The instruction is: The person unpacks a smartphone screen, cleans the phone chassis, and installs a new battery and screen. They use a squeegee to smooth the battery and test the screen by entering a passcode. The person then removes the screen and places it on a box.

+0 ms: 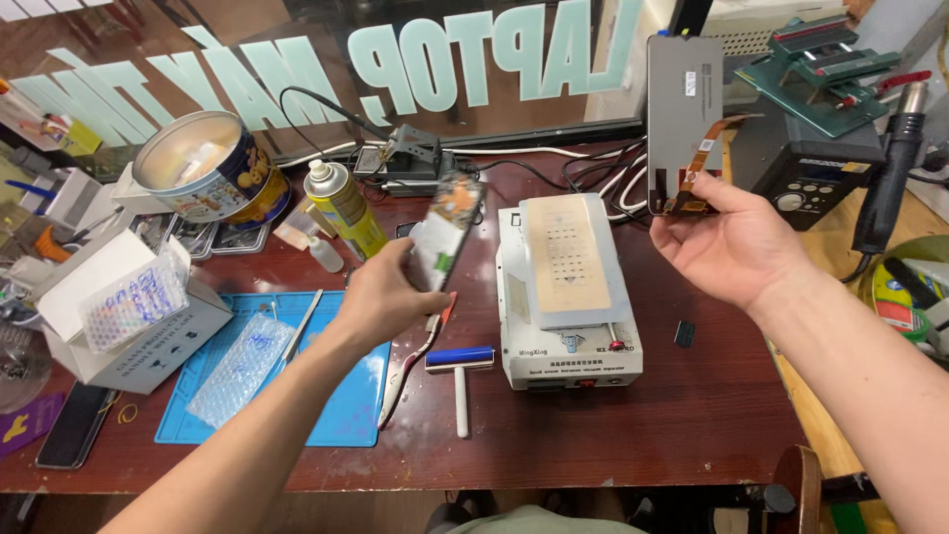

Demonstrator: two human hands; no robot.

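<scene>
My left hand point(381, 297) is closed around the lower end of an opened phone body point(447, 232), whose long axis tilts up and to the right, away from me, its exposed inside facing the camera. My right hand point(736, 247) is loosely cupped, palm toward me, fingertips pinching the bottom edge of a grey display panel point(684, 104) that stands upright, its orange flex cable point(707, 163) curling down onto my fingers. The two parts are well apart, with the white heating separator machine point(565, 297) on the table between and below them. The phone body lies nearer the machine's left edge; the panel sits farther back, to the right.
</scene>
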